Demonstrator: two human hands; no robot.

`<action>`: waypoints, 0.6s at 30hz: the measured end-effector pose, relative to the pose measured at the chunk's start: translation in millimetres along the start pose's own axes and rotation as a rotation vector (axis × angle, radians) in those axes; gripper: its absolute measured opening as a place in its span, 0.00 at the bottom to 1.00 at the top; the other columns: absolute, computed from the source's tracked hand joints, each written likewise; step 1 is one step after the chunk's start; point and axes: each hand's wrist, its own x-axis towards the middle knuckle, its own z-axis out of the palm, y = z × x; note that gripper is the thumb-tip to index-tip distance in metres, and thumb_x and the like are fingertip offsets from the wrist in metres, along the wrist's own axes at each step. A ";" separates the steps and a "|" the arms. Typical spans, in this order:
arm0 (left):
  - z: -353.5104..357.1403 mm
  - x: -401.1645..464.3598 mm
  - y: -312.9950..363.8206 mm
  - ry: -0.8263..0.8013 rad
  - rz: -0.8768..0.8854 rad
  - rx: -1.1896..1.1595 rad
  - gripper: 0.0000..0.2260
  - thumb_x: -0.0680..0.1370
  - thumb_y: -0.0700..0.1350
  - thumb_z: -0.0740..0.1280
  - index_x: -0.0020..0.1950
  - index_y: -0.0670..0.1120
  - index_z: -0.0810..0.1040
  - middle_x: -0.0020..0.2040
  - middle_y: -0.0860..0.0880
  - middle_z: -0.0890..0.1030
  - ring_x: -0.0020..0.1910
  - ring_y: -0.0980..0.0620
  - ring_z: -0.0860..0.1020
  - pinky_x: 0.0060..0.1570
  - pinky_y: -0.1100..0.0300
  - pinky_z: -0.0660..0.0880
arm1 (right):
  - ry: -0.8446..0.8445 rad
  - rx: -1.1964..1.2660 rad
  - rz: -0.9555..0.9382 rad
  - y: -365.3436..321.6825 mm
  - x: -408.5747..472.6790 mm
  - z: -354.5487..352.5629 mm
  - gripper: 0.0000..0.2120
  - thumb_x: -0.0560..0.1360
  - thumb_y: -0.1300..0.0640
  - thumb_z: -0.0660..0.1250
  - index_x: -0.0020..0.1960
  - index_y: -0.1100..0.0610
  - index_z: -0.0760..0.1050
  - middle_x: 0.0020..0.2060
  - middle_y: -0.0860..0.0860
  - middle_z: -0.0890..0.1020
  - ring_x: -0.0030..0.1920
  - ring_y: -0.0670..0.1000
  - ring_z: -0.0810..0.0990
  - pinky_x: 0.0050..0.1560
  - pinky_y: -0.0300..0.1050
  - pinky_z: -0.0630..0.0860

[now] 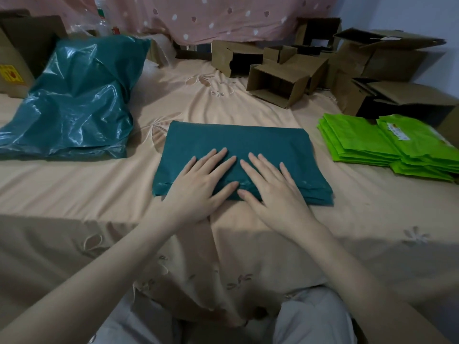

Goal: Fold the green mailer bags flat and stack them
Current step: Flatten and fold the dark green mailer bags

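A folded stack of dark green mailer bags [260, 142] lies flat in the middle of the bed. My left hand [201, 182] presses on its near left part with straight, spread fingers. Beside it, my right hand [275, 189] presses flat on the near middle of the stack, fingers straight. The two thumbs nearly touch at the stack's front edge. A big glossy dark green plastic pack [74, 100] of mailer bags sits at the left, crumpled on top.
The peach bed sheet [173, 100] covers the whole surface. Bright lime green bags [387, 145] lie stacked at the right. Several open cardboard boxes [278, 85] crowd the back right. A brown box [15, 58] stands at far left. Pink fabric hangs behind.
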 end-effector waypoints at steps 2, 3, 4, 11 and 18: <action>5.0 17.0 -4.8 -0.006 -0.005 0.018 0.33 0.73 0.66 0.41 0.76 0.55 0.55 0.77 0.54 0.55 0.76 0.54 0.51 0.73 0.53 0.48 | -0.028 -0.007 0.028 8.0 15.2 2.0 0.29 0.79 0.40 0.50 0.77 0.48 0.50 0.77 0.45 0.51 0.77 0.45 0.45 0.75 0.52 0.42; 7.5 26.4 -7.8 -0.012 -0.005 0.024 0.34 0.73 0.66 0.40 0.76 0.55 0.55 0.77 0.54 0.55 0.76 0.54 0.51 0.73 0.53 0.48 | -0.037 -0.014 0.042 12.5 23.4 3.0 0.28 0.80 0.42 0.51 0.77 0.47 0.49 0.77 0.45 0.50 0.77 0.45 0.44 0.75 0.53 0.42; 9.8 35.2 -10.7 -0.017 -0.004 0.027 0.34 0.73 0.67 0.40 0.76 0.55 0.55 0.77 0.54 0.55 0.76 0.53 0.51 0.73 0.53 0.48 | -0.041 -0.021 0.055 16.5 31.0 3.6 0.28 0.80 0.42 0.51 0.77 0.47 0.49 0.77 0.45 0.49 0.77 0.45 0.44 0.75 0.54 0.41; 16.2 69.4 -23.5 -0.037 -0.025 -0.017 0.30 0.80 0.60 0.51 0.78 0.50 0.48 0.78 0.51 0.47 0.77 0.54 0.45 0.74 0.53 0.43 | -0.074 -0.047 0.116 27.9 66.6 4.8 0.28 0.81 0.46 0.53 0.77 0.49 0.48 0.77 0.46 0.48 0.77 0.47 0.42 0.74 0.59 0.41; 3.7 12.7 -41.4 0.124 -0.206 -0.043 0.33 0.78 0.62 0.50 0.75 0.40 0.57 0.76 0.43 0.57 0.75 0.46 0.56 0.73 0.54 0.53 | 0.011 0.048 -0.076 -36.5 50.7 2.3 0.27 0.78 0.55 0.56 0.76 0.56 0.55 0.76 0.49 0.56 0.76 0.48 0.52 0.76 0.50 0.48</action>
